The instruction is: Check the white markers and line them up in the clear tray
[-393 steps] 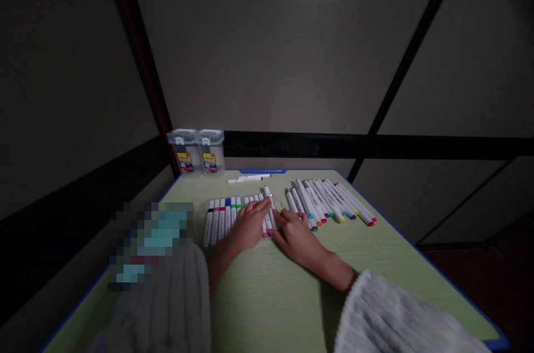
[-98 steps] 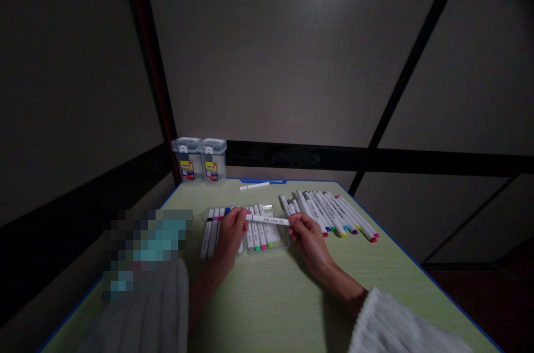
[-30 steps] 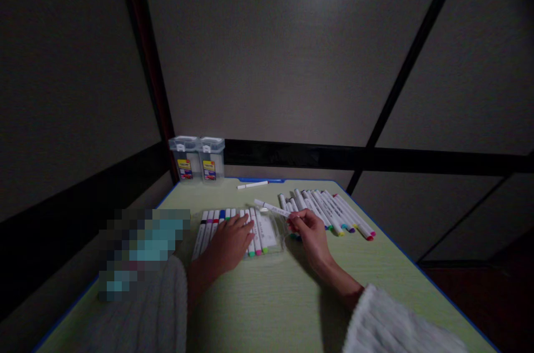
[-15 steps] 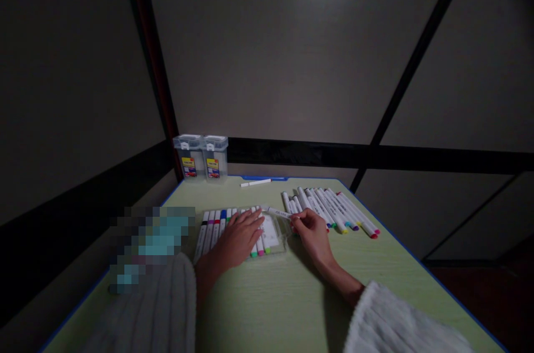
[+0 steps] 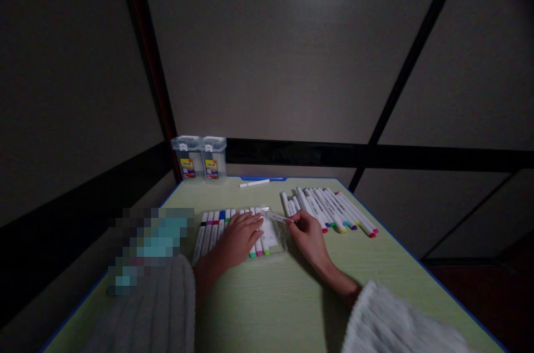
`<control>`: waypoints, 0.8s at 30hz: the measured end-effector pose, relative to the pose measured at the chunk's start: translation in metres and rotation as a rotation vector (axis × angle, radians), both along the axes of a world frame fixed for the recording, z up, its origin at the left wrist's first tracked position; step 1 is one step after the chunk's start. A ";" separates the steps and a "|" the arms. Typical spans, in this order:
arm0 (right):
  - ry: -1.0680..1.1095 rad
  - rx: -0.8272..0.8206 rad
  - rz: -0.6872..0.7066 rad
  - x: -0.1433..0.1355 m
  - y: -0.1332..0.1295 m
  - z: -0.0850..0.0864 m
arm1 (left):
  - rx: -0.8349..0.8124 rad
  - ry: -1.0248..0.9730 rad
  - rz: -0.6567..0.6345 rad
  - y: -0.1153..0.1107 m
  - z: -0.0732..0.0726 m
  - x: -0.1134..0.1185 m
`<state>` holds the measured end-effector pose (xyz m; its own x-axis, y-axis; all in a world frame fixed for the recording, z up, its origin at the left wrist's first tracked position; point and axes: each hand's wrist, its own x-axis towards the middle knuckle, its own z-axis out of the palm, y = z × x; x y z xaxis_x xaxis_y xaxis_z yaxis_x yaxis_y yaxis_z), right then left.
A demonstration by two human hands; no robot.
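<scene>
A clear plastic tray lies on the table with several white markers side by side in its left and middle part. My left hand rests flat over those markers, fingers stretched out. Between the fingertips of my right hand is a white marker, pinched near its right end and slanting over the right part of the tray. Its other end reaches the tray's far edge; the cap end is hidden by the fingers. Green and pink bands show on the markers beside my left fingers.
Several loose markers lie in a row to the right of the tray. One more marker lies near the table's far edge. Two clear lidded boxes stand at the back left. A pixelated item lies at the left.
My right hand has shifted slightly left and down with the marker, bringing it further over the tray. My left hand stays on the markers.
</scene>
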<state>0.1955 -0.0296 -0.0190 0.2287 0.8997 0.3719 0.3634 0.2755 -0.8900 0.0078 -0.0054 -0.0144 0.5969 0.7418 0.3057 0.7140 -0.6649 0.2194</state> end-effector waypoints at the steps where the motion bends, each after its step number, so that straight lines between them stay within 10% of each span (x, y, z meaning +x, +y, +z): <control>1: -0.023 0.004 0.002 -0.001 -0.001 0.001 | 0.007 0.002 0.001 0.000 0.000 0.000; 24: -0.690 0.013 0.225 -0.012 -0.024 0.014 | 0.010 0.017 -0.012 -0.002 0.000 -0.001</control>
<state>0.1836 -0.0538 -0.0053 -0.2517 0.8921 0.3754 0.7745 0.4182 -0.4746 0.0069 -0.0077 -0.0146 0.6112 0.7312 0.3031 0.7091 -0.6759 0.2007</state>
